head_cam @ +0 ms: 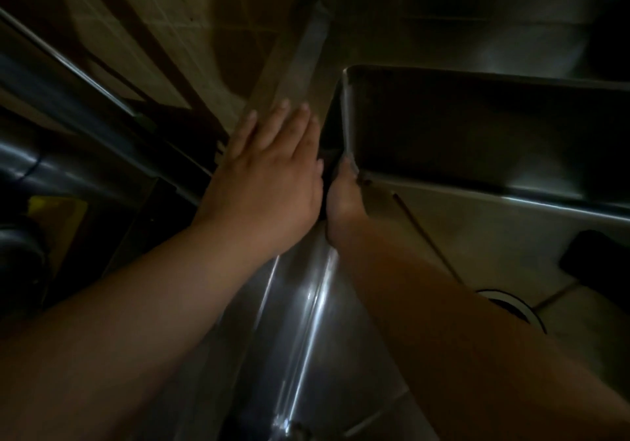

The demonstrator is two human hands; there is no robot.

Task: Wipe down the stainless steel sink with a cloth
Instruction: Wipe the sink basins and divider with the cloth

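The left hand lay flat, fingers spread, on the steel sink rim. Beside it, the right hand reached into the basin corner, seemingly clutching a dark cloth; dimness hid its grip.

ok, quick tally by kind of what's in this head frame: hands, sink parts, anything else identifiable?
Hands: 2 (left hand flat on the sink rim, right hand inside the basin corner)
Sink basins: 1 (sink basin)
Drains: 1 (drain, partly hidden by the right arm)
Dark cloth-like shapes: 1 (dark object; too dim to identify)
Total: 5
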